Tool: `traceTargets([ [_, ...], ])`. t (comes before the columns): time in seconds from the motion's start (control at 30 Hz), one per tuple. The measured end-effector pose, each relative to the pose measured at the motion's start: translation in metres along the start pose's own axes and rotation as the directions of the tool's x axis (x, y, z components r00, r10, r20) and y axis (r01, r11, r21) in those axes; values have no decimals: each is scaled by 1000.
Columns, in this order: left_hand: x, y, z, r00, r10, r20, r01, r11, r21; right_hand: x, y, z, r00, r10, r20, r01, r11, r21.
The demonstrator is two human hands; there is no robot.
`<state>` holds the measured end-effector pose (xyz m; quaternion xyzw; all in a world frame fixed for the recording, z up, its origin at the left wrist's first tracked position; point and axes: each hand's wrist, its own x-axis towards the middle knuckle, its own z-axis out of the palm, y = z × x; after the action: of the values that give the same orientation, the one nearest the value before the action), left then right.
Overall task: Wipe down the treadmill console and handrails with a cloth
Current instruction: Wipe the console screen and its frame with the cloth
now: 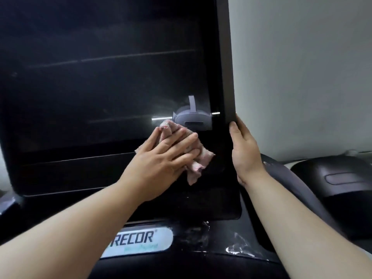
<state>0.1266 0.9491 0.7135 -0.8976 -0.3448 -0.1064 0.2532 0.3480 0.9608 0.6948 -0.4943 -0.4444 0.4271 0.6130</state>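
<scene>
The left hand [159,160], fingers flat, presses the pink cloth [196,168] on the lower right of the console screen [100,87], most glass lying leftward and above, while the right hand [244,152] has its grip clamped on the screen's right edge.

Wall [302,67]: plain pale grey-white, filling your view from 1 to 3 o'clock. The tone is even up high and dims to a duller grey toward its lower edge. Light is soft and diffuse, and shadows are soft-edged.

At 4 o'clock you have a black moulded housing [322,168], semi-gloss, with an oval recess [342,178] in its face. A small pale object [351,152] sits just above it against the wall, too blurred to identify.

At 9 o'clock, a pale sliver [3,178] shows at the frame edge.
</scene>
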Motion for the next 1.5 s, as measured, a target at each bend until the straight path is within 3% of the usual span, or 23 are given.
traceTargets([
  [0.1,-47,-41,1,999,25,34,-27,998,53,-18,8,5,965,-25,-262,-9,992,-129],
  [0.23,-95,-79,-3,998,24,59,-28,997,69,-28,-2,20,804,-379,-457,163,881,-443],
  [0.3,-114,-93,-6,998,26,63,-29,998,56,-35,-9,32,788,-445,-426,209,843,-495],
  [0.37,-127,-103,-10,998,23,63,-26,999,39,-49,-12,49,824,-451,-343,237,824,-515],
  [0.47,-125,-95,-14,992,-107,60,113,987,-116,-75,-10,82,870,-433,-235,250,799,-548],
  [0.57,-115,-75,-18,959,-281,43,265,824,-500,-105,-3,120,919,-367,-145,239,811,-534],
  [0.67,-126,-83,-27,947,-320,-39,210,702,-681,-127,4,171,940,-338,36,295,757,-583],
  [0.83,-165,-130,-36,916,-396,-67,322,824,-467,-129,9,241,863,-482,152,417,508,-754],
  [0.9,-173,-143,-37,934,-357,-21,325,872,-365,-126,8,231,808,-564,169,435,378,-817],
  [0.97,-174,-146,-36,960,-278,21,272,917,-293,-123,7,201,781,-613,122,361,283,-888],
  [1.0,-173,-146,-36,970,-241,27,240,931,-274,-121,6,184,782,-622,38,278,295,-914],
  [1.1,-163,-141,-39,972,-236,8,230,939,-257,-109,1,153,785,-502,-364,-68,513,-856],
  [1.17,-157,-137,-44,966,-257,-13,245,934,-260,-107,1,171,754,-431,-496,-188,582,-791],
  [1.23,-159,-136,-44,975,-220,-34,208,956,-209,-120,4,208,784,-462,-414,-108,555,-825],
  [1.3,-164,-138,-39,987,-156,-21,152,980,-130,-138,14,237,828,-524,-199,92,478,-874],
  [1.4,-168,-141,-35,987,-157,25,159,979,-131,-140,13,217,801,-593,81,314,302,-900],
  [1.43,-167,-140,-35,986,-164,27,166,977,-132,-134,10,197,806,-590,53,271,288,-918],
  [1.5,-165,-136,-38,980,-195,26,197,968,-158,-118,2,148,812,-519,-267,-40,407,-913],
])
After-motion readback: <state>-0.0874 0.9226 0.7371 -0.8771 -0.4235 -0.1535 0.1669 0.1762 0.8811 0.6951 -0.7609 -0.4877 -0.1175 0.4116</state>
